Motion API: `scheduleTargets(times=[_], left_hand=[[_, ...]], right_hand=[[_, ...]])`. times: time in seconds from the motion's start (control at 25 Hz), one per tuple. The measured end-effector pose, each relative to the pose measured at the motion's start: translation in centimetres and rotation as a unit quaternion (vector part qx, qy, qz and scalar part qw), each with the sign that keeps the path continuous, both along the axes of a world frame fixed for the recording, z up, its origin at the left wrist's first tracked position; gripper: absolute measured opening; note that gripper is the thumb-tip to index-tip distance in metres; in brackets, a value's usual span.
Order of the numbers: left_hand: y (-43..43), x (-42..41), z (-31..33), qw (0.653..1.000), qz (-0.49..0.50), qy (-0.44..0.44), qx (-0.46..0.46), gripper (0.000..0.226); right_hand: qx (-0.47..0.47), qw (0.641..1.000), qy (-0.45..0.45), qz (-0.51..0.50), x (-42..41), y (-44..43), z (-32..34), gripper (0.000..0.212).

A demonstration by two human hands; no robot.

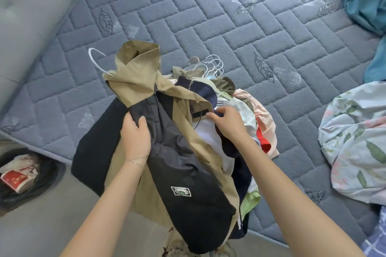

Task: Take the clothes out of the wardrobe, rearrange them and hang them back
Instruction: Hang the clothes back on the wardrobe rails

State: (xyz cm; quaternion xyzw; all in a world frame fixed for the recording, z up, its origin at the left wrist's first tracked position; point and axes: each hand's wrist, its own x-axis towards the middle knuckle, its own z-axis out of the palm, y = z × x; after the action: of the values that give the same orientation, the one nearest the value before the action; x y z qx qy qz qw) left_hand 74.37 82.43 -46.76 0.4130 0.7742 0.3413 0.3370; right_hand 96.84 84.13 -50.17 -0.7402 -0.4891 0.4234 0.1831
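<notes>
— What does the person have hold of?
— A hooded jacket [173, 152] of matte khaki cloth, with smooth black panels and a small stitched badge. The left hand [135, 137] grips a fold of the black panel with the thumb over it. The right hand [229, 123] pinches cloth at the collar, beside a black tab.
— Which way does it lie?
— Lengthwise, away from the person: the hood is at the far end on the quilted grey mattress [208, 16] and the hem hangs over the near edge. Its thin white hanger hook [96, 56] curves out at the far left.
— And under it?
— A crumpled pile of clothes [250, 115] in white, peach, red and green, with a bunch of white hangers [211, 67] fanned at the far end. Floral bedding [355, 142] lies bunched well to the right
</notes>
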Motion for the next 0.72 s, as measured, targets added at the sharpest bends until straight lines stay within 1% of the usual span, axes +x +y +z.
scheduleTargets(times=[0.08, 0.2, 0.32, 0.4, 0.52, 0.64, 0.72], left_hand=[[-2.1, -1.2, 3.3, 1.000, 0.027, -0.005, 0.011, 0.023], [-5.5, -2.7, 8.4, 0.998, 0.058, -0.006, 0.029, 0.018], [-9.0, -4.7, 13.5, 0.994, 0.097, -0.009, 0.045, 0.013], [-11.1, -6.0, 16.7, 0.990, 0.125, -0.011, 0.059, 0.014], [-14.6, -7.8, 21.4, 0.981, 0.182, 0.003, 0.074, 0.017], [-18.2, -9.9, 25.4, 0.965, 0.245, 0.008, 0.095, 0.019], [-20.9, -11.9, 27.7, 0.950, 0.291, 0.014, 0.111, 0.015]], right_hand=[[0.019, 0.998, 0.062, 0.000, -1.7, -0.7, 4.6, 0.046], [0.041, 0.994, 0.099, 0.002, -4.5, -2.2, 11.4, 0.048], [0.045, 0.985, 0.165, -0.019, -7.0, -4.4, 17.8, 0.048], [0.066, 0.983, 0.171, -0.005, -8.8, -5.8, 21.4, 0.045], [0.093, 0.980, 0.166, 0.054, -12.4, -8.7, 26.0, 0.044], [0.112, 0.973, 0.170, 0.109, -16.0, -11.7, 29.5, 0.044], [0.117, 0.964, 0.181, 0.157, -18.7, -13.5, 31.8, 0.038]])
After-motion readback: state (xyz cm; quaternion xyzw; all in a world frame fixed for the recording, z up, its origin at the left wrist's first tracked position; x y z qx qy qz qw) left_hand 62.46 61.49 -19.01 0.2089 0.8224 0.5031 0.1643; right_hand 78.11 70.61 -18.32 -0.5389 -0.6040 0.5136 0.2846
